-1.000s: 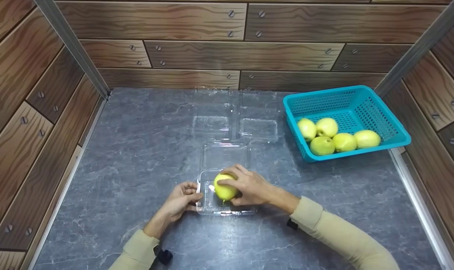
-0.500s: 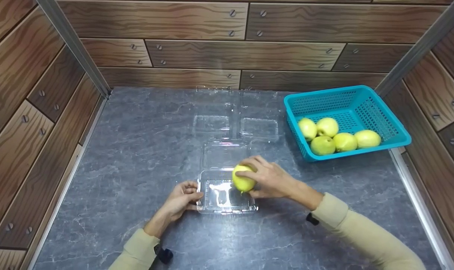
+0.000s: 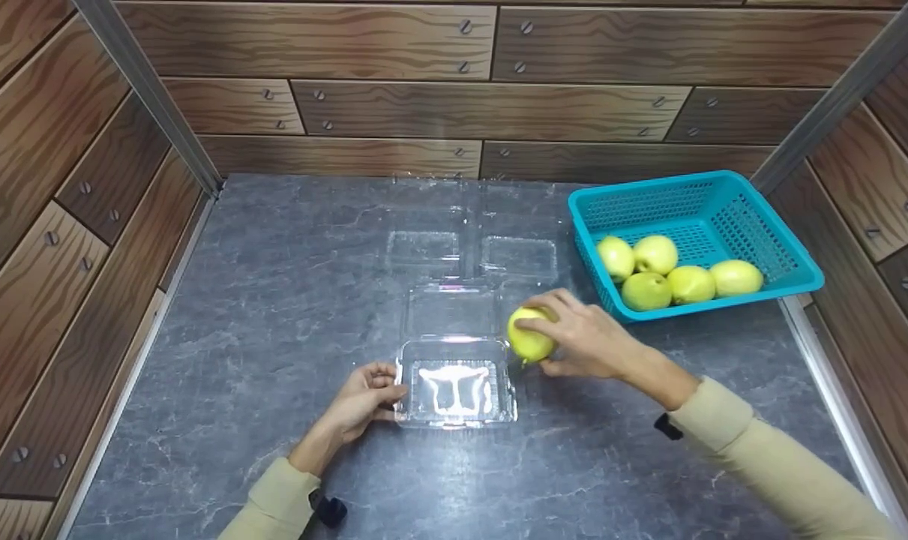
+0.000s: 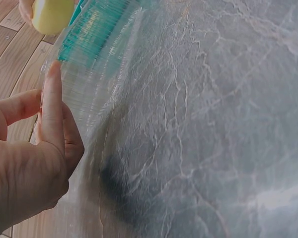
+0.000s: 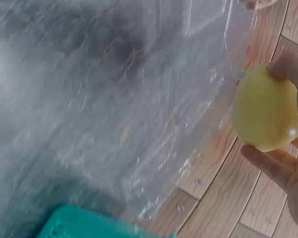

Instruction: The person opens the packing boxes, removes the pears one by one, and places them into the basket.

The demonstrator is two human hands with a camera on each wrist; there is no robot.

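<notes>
My right hand [image 3: 592, 345] grips a yellow-green pear [image 3: 522, 346] in the air, just right of an opened clear plastic clamshell container [image 3: 454, 390]. The pear's short stem points down toward me, and the right wrist view shows the smooth pear [image 5: 262, 111] between thumb and fingers. At the container's left rim, my left hand [image 3: 358, 397] pinches the edge between thumb and fingers. The container's lid [image 3: 452, 311] lies folded back, away from me. Nothing lies in its bottom part, which shows bright glare.
A turquoise basket [image 3: 723, 304] at the back right holds several more pears [image 3: 690, 285]. Behind the lid stand two more clear containers [image 3: 424, 251], faint against the grey marbled tabletop [image 3: 274, 300]. Wood-patterned walls [image 3: 394, 112] and metal posts border the table.
My right hand has carried the pear from over the container rightward and away from me, past its right rim. My left hand has stayed at the left rim.
</notes>
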